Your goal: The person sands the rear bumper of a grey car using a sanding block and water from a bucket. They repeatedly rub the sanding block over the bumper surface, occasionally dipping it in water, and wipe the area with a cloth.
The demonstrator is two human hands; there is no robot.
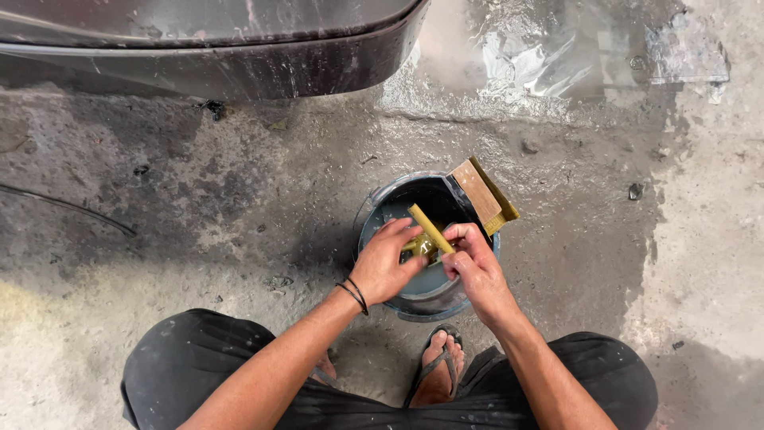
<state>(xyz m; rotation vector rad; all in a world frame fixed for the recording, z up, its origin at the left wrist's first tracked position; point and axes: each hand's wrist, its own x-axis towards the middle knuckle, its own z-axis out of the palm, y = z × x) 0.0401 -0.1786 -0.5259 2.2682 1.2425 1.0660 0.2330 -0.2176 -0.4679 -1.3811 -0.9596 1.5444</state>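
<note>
I squatted over a dark bucket of grey water on the wet concrete floor. My left hand and right hand had their fingers closed together on a folded yellow abrasive sheet above the water. A brown sanding block rested on the bucket's rim, a dark car bumper beyond.

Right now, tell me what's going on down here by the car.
A person squats on the wet concrete floor over a small dark bucket of murky water. The left hand and right hand are together above the water, holding a thin yellowish block, apparently a sanding pad, at an angle. A second block, brown-faced with a yellow edge, leans on the bucket's far rim. Just beyond is the lower edge of a dark car body, streaked with wet residue.
</note>
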